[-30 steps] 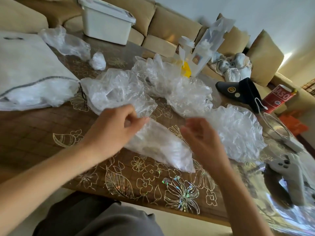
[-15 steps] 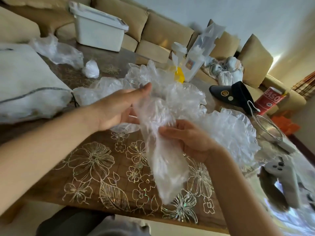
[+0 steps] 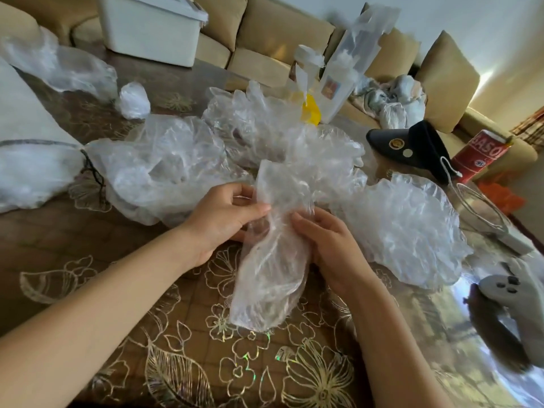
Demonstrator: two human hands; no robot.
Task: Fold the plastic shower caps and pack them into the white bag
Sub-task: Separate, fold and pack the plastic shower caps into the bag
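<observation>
One shower cap [image 3: 273, 254] is in work. It is gathered into a long, narrow strip and held upright above the near part of the table [image 3: 117, 290]. The left hand [image 3: 223, 219] pinches its left edge between thumb and curled fingers. The right hand [image 3: 326, 245] grips the opposite edge a little lower, its fingers bent round the plastic. The strip looks about halfway through folding: narrowed lengthwise, but not yet doubled into a compact bundle.

Just behind it lie at least three loose caps, puffed and unfolded: one to the left [image 3: 159, 166], one behind [image 3: 265, 128] and one to the right [image 3: 406, 231]. Another crumpled sheet of plastic [image 3: 64, 69] sits at the far left, and a small tight white bundle [image 3: 134, 100] lies near it, possibly a cap already folded.

The white bag [image 3: 26, 119] lies at the left edge of the table, well apart from the hands, with its drawstring mouth toward the pile. Its bulging end seems to hold some plastic already, though the glare makes that hard to confirm.

By this showing most of the job remains: this cap must be finished and bagged, then the loose ones.

Around the work stand a white bin [image 3: 153, 28], a black visor [image 3: 412, 148], a red can [image 3: 482, 151] and a grey controller [image 3: 506, 293].
</observation>
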